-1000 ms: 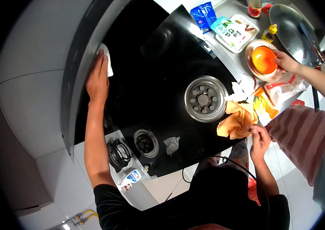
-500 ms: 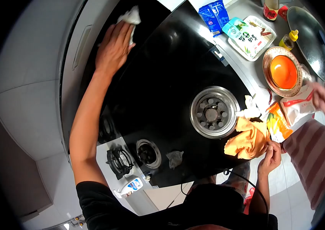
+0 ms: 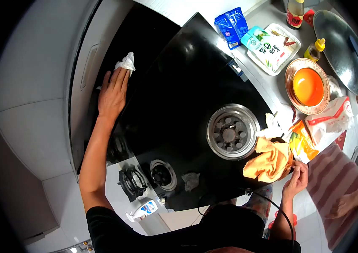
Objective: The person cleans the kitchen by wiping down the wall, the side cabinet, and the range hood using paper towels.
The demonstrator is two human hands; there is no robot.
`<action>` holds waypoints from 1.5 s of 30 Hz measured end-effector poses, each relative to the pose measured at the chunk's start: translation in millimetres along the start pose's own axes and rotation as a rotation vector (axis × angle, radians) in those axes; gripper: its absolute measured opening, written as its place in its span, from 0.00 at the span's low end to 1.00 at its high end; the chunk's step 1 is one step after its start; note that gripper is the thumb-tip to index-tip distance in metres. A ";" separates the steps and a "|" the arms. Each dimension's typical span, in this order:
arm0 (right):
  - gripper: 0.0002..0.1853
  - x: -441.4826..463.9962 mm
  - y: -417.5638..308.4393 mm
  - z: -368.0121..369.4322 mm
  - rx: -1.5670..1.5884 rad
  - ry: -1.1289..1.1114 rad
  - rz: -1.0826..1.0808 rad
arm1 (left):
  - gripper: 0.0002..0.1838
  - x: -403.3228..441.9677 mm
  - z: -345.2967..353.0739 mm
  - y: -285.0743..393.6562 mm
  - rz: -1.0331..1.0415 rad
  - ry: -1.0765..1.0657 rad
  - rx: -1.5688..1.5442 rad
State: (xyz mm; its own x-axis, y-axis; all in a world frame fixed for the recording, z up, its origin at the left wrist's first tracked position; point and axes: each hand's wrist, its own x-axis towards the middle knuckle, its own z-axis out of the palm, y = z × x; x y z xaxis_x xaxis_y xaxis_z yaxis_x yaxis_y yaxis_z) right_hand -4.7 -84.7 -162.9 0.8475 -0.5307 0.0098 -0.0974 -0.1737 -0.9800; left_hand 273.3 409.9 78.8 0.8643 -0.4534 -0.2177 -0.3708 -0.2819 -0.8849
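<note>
My left hand (image 3: 112,95) presses a crumpled white tissue (image 3: 126,62) flat against the black glossy panel (image 3: 141,29) behind the stove, its fingers stretched over the tissue. At the lower right, the fingertips of my right hand (image 3: 297,177) pinch the edge of an orange cloth (image 3: 269,162) on the stove's front corner. Beside the cloth lie crumpled white tissues (image 3: 271,127) and a round metal burner (image 3: 229,133). A smaller burner (image 3: 162,175) and a crumpled clear plastic piece (image 3: 190,181) are on the left part of the black stove top (image 3: 174,143).
On the right counter stand an orange bowl (image 3: 308,87) on a plate, a white tray (image 3: 274,48), blue packets (image 3: 231,27), bottles and a wok (image 3: 341,50). A spray bottle (image 3: 147,208) and pot support (image 3: 132,183) lie at lower left. A co-worker's hand (image 3: 341,205) shows at right.
My left hand went up along the black panel with the tissue, then came back down. The co-worker's hand left the orange bowl and moved down. My right hand stays at the cloth.
</note>
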 end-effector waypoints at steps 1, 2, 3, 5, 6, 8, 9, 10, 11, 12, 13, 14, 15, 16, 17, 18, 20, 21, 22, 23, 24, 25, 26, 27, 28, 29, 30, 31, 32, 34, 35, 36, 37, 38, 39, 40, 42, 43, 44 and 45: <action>0.08 2.9 0.8 0.0 -0.019 -0.001 -0.001 | 0.28 8.9 -3.2 -0.7 -0.002 0.002 0.003; 0.08 6.3 3.5 0.0 -0.016 0.001 -0.003 | 0.29 21.4 -6.2 -1.9 -0.049 0.069 -0.037; 0.08 8.6 5.5 -0.4 -0.005 0.001 -0.008 | 0.29 36.1 -8.5 -2.3 -0.092 0.134 -0.082; 0.08 11.5 6.4 -2.2 0.002 -0.005 -0.009 | 0.28 84.9 -36.6 -6.5 -0.165 0.212 -0.093; 0.08 14.8 5.6 -3.9 0.008 0.002 -0.003 | 0.28 105.6 -48.8 -7.6 -0.176 0.305 -0.060; 0.08 18.4 9.4 -10.7 0.022 0.016 -0.008 | 0.28 128.6 -53.1 0.3 -0.193 0.342 -0.081; 0.08 18.1 10.6 -13.6 0.021 0.017 -0.006 | 0.28 135.6 -54.9 2.7 -0.206 0.385 -0.099; 0.08 18.0 11.9 -16.1 0.030 0.039 -0.007 | 0.29 137.2 -54.1 5.1 -0.214 0.360 -0.087; 0.08 19.4 13.7 -17.0 0.040 0.065 -0.011 | 0.29 139.1 -51.5 4.9 -0.215 0.365 -0.085; 0.08 18.4 14.3 -18.4 0.073 0.078 0.021 | 0.29 139.2 -47.0 3.6 -0.144 0.342 -0.099; 0.08 17.7 14.8 -19.2 0.072 0.080 0.024 | 0.30 137.9 -41.8 5.8 -0.073 0.315 -0.115; 0.08 17.7 15.3 -20.2 0.054 0.065 0.030 | 0.30 138.8 -33.2 12.1 0.061 0.105 0.137; 0.08 18.6 16.0 -20.5 0.039 0.049 0.033 | 0.30 139.7 -26.3 18.2 0.059 0.105 0.136; 0.08 20.4 15.7 -20.1 0.037 0.049 0.027 | 0.30 141.8 -20.5 25.1 0.168 0.178 0.059; 0.08 21.6 15.1 -18.6 0.064 0.047 0.012 | 0.30 147.1 -17.8 31.3 0.279 0.256 -0.017; 0.08 20.4 15.2 -17.6 0.091 0.045 0.004 | 0.31 148.7 -15.4 35.9 0.343 0.186 -0.014; 0.09 16.2 23.8 -23.1 0.119 0.081 0.044 | 0.31 144.8 -12.9 43.1 0.371 0.334 -0.015; 0.09 16.3 28.6 -20.6 0.159 0.135 0.076 | 0.32 149.7 -12.7 43.3 0.388 0.416 -0.006; 0.09 16.9 26.2 -21.0 0.172 0.128 0.110 | 0.32 154.9 -13.5 43.4 0.403 0.499 0.004; 0.09 13.8 25.8 -22.0 0.170 0.132 0.115 | 0.32 159.9 -14.7 47.5 0.441 0.641 -0.273; 0.08 14.5 26.9 -22.6 0.156 0.115 0.104 | 0.32 161.0 -15.8 48.1 0.444 0.712 -0.412; 0.07 18.4 27.4 -22.3 0.143 0.100 0.086 | 0.33 162.3 -20.2 48.3 0.457 0.786 -0.549; 0.07 20.2 23.1 -18.9 0.158 0.101 0.087 | 0.32 156.0 -26.5 45.6 0.443 0.572 -0.151; 0.07 19.9 19.5 -18.2 0.158 0.097 0.083 | 0.32 155.8 -27.4 43.0 0.413 0.457 0.045; 0.07 22.6 17.8 -15.5 0.139 0.081 0.093 | 0.32 155.4 -28.3 40.6 0.404 0.342 0.241; 0.08 24.9 16.2 -13.0 0.117 0.061 0.106 | 0.30 163.1 -23.2 39.3 0.416 0.245 0.121; 0.08 27.1 13.7 -10.4 0.057 0.043 0.072 | 0.25 165.1 -28.8 40.7 0.414 0.188 0.064; 0.08 28.7 13.1 -7.4 0.054 0.026 0.072 | 0.21 167.0 -34.4 42.1 0.408 0.131 0.007; 0.08 29.7 12.8 -4.6 0.053 0.020 0.060 | 0.20 167.9 -22.0 39.9 0.401 0.327 -0.010; 0.08 28.6 13.1 -1.7 0.079 0.003 0.070 | 0.21 162.3 -11.0 36.5 0.397 0.426 -0.239; 0.08 27.1 14.7 -0.1 0.075 -0.004 0.072 | 0.24 152.3 -17.6 31.6 0.360 0.409 -0.184; 0.09 27.6 16.9 1.5 0.104 -0.005 0.086 | 0.26 144.0 -7.0 28.9 0.302 0.413 -0.055; 0.09 26.5 16.2 -0.3 0.130 -0.010 0.106 | 0.27 130.9 6.1 26.6 0.246 0.412 0.068; 0.10 25.9 14.0 1.6 0.129 0.000 0.120 | 0.27 116.0 11.4 23.8 0.246 0.412 0.065; 0.10 26.1 10.0 4.1 0.128 0.002 0.118 | 0.28 98.2 13.7 21.0 0.185 0.330 0.073; 0.09 27.1 4.2 5.2 0.118 -0.001 0.103 | 0.29 78.5 16.7 18.6 0.123 0.247 0.079; 0.09 27.0 -2.9 5.6 0.108 -0.004 0.086 | 0.28 35.5 32.2 12.2 0.042 0.170 -0.104; 0.09 27.6 -5.1 5.4 0.095 -0.007 0.056 | 0.28 11.4 37.7 11.7 -0.005 0.131 -0.125; 0.09 29.0 -6.1 7.8 0.087 -0.005 0.024 | 0.27 -8.4 43.3 9.7 -0.052 0.094 -0.142; 0.09 28.6 -7.5 8.2 0.089 -0.010 0.024 | 0.27 -30.1 50.3 7.7 -0.054 0.090 -0.141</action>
State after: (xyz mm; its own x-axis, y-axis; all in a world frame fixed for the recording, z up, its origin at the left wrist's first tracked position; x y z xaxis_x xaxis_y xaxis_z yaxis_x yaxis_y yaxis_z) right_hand 24.6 -91.8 -156.8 0.8507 -0.5254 -0.0159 -0.0719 -0.0864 -0.9937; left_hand 261.5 463.9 57.8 0.8529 -0.5062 -0.1278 -0.3738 -0.4212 -0.8263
